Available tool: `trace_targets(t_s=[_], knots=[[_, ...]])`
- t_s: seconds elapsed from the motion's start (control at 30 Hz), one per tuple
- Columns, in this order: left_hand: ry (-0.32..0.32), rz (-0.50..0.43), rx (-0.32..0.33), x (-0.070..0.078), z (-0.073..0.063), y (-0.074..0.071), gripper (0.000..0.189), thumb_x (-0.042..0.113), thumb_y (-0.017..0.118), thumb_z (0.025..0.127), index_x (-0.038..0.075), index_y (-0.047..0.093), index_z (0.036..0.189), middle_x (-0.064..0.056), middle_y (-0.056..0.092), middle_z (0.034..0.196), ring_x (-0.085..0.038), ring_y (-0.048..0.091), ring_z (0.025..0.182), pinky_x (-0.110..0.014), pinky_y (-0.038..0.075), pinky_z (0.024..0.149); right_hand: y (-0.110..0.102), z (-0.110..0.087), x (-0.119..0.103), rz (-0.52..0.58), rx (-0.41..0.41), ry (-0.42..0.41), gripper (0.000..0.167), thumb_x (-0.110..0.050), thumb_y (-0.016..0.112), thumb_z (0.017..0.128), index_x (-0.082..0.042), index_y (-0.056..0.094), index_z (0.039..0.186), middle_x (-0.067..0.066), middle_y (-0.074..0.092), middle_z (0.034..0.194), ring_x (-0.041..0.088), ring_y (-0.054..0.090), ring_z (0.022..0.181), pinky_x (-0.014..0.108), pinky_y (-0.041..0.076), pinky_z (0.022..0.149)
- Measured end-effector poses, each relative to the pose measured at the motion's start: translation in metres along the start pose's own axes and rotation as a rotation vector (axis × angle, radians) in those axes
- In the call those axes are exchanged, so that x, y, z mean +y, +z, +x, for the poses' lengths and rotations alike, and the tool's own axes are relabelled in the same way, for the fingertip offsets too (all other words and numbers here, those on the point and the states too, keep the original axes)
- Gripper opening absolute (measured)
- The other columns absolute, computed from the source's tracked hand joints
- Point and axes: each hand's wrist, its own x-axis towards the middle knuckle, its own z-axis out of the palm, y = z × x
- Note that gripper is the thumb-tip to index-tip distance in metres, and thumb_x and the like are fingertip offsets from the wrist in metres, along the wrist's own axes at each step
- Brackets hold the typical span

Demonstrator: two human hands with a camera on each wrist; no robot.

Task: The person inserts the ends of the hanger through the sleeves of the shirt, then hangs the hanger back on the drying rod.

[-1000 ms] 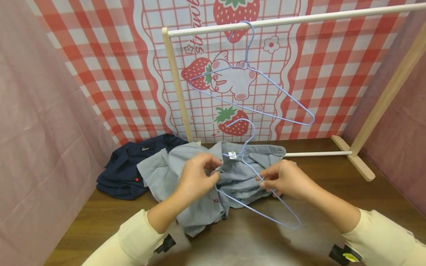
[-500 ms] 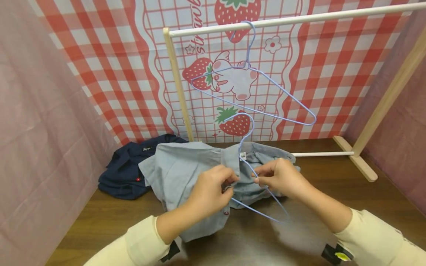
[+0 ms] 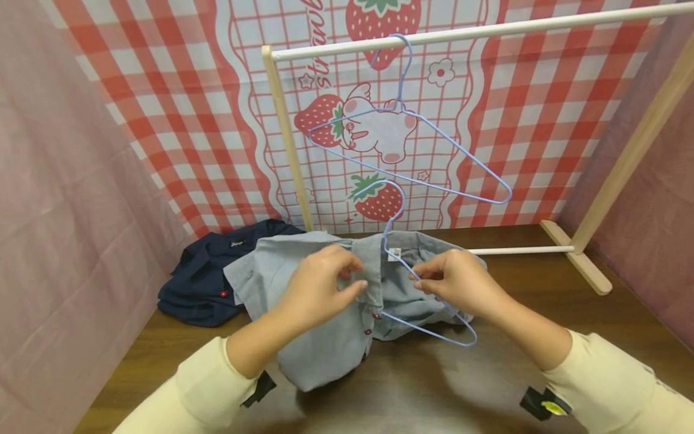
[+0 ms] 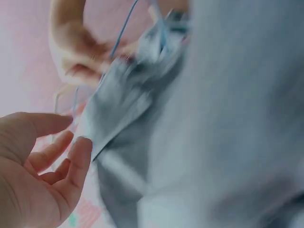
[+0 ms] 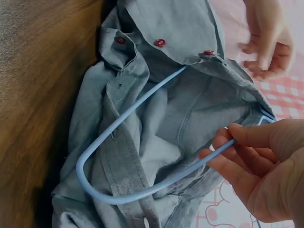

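Observation:
A light grey-blue shirt (image 3: 320,355) with red buttons (image 5: 160,42) lies bunched on the wooden table, its collar raised. One arm of a lavender wire hanger (image 5: 114,198) reaches inside the left half of the shirt; the other arm shows over the open front, its hook standing up. My right hand (image 3: 461,280) pinches the hanger's sloping wire between thumb and fingers. Beside the collar and button placket is my left hand (image 3: 320,283), fingers loosely bent and apart from the thumb, with nothing between them. In the left wrist view, the left hand's fingertips (image 4: 84,142) are close to the cloth.
Behind the shirt stands a clothes rack with a white top rail (image 3: 488,28), wooden posts and a low white bar (image 3: 520,251). Another lavender hanger (image 3: 401,90) hangs from the rail. A folded navy garment (image 3: 200,283) lies at the left, partly under the grey shirt.
My left hand moved right with the placket, then let go and drew back left. The shirt front now covers more of the hanger. My right hand shifted slightly left with the hanger.

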Motion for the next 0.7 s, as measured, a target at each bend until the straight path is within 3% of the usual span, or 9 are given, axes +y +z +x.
trace_targets(t_s=[0.07, 0.13, 0.2, 0.33, 0.4, 0.53, 0.7], knots=[[0.022, 0.060, 0.064, -0.003, 0.008, -0.011, 0.014, 0.013, 0.079, 0.080, 0.011, 0.071, 0.092, -0.001, 0.066, 0.091, -0.013, 0.065, 0.075, -0.029, 0.052, 0.065, 0.000, 0.001, -0.001, -0.010, -0.002, 0.001, 0.015, -0.005, 0.076, 0.081, -0.001, 0.077, 0.095, -0.002, 0.071, 0.072, 0.007, 0.059, 0.053, 0.024, 0.047, 0.048], [0.036, 0.122, 0.073, -0.005, 0.018, -0.020, 0.013, 0.013, 0.078, 0.082, 0.011, 0.072, 0.094, -0.001, 0.067, 0.092, -0.014, 0.065, 0.079, -0.032, 0.052, 0.068, 0.000, 0.003, -0.002, -0.029, -0.001, -0.009, 0.014, -0.005, 0.077, 0.081, -0.002, 0.077, 0.094, -0.001, 0.072, 0.075, 0.004, 0.058, 0.054, 0.023, 0.047, 0.049], [0.033, 0.166, 0.012, -0.008, 0.028, -0.027, 0.016, 0.017, 0.077, 0.085, 0.012, 0.074, 0.100, -0.001, 0.067, 0.096, -0.017, 0.064, 0.085, -0.034, 0.052, 0.072, 0.000, 0.005, -0.003, -0.050, 0.003, -0.021, 0.013, -0.005, 0.077, 0.080, -0.002, 0.078, 0.092, 0.000, 0.073, 0.077, 0.004, 0.059, 0.058, 0.024, 0.048, 0.052], [0.037, 0.200, -0.217, -0.013, 0.045, -0.031, 0.024, 0.020, 0.074, 0.088, 0.011, 0.072, 0.111, -0.002, 0.068, 0.105, -0.019, 0.064, 0.096, -0.037, 0.052, 0.081, -0.001, 0.010, -0.007, -0.093, 0.009, -0.041, 0.012, -0.005, 0.078, 0.079, -0.002, 0.078, 0.091, 0.003, 0.074, 0.083, 0.007, 0.061, 0.066, 0.025, 0.049, 0.056], [0.060, 0.211, -0.296, -0.017, 0.051, -0.029, 0.026, 0.016, 0.073, 0.088, 0.010, 0.071, 0.113, -0.003, 0.069, 0.107, -0.020, 0.064, 0.099, -0.038, 0.052, 0.083, -0.002, 0.012, -0.009, -0.116, 0.012, -0.052, 0.011, -0.004, 0.079, 0.079, -0.003, 0.078, 0.090, 0.003, 0.074, 0.082, 0.007, 0.060, 0.065, 0.025, 0.048, 0.055], [0.111, 0.216, -0.340, -0.026, 0.056, -0.029, 0.023, 0.009, 0.072, 0.088, 0.010, 0.073, 0.111, -0.004, 0.071, 0.108, -0.020, 0.066, 0.099, -0.038, 0.053, 0.084, -0.005, 0.017, -0.014, -0.158, 0.011, -0.051, 0.011, -0.004, 0.079, 0.078, -0.004, 0.079, 0.089, 0.002, 0.074, 0.080, 0.005, 0.056, 0.059, 0.026, 0.045, 0.051], [0.093, 0.225, -0.350, -0.033, 0.059, -0.033, 0.023, 0.007, 0.071, 0.088, 0.012, 0.075, 0.110, -0.003, 0.072, 0.108, -0.020, 0.067, 0.101, -0.039, 0.053, 0.084, -0.010, 0.021, -0.015, -0.188, 0.003, -0.019, 0.013, -0.004, 0.079, 0.079, -0.004, 0.079, 0.092, 0.004, 0.074, 0.082, 0.004, 0.054, 0.055, 0.025, 0.043, 0.049]])
